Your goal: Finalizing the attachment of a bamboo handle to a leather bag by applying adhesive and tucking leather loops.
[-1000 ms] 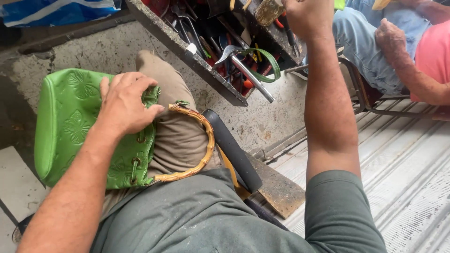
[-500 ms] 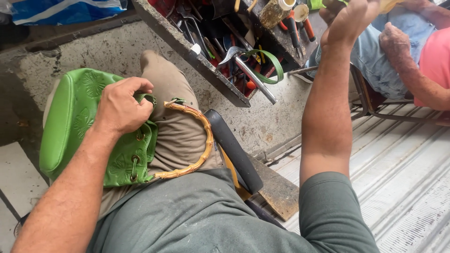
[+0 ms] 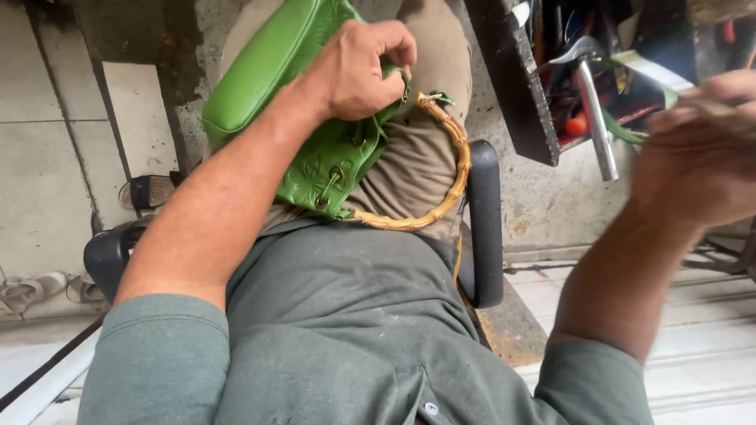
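- The left hand (image 3: 358, 67) is closed tight on the top of a green bag (image 3: 315, 157) that lies on the person's lap.
- The bag has a round bamboo handle (image 3: 441, 201).
- The right hand (image 3: 697, 153) is blurry; its fingers are curled around a thin stick-like thing.
- A dark box (image 3: 512, 94) holds many tools, with a hammer (image 3: 594, 110) poking out.

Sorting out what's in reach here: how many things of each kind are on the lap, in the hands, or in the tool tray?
Green handbag with bamboo handle, under the left hand: 1
Hammer in the tool tray: 1
Pale flat strip, blurred, in the right hand: 1
Other tray tools: too jumbled to count
Total counted: 3
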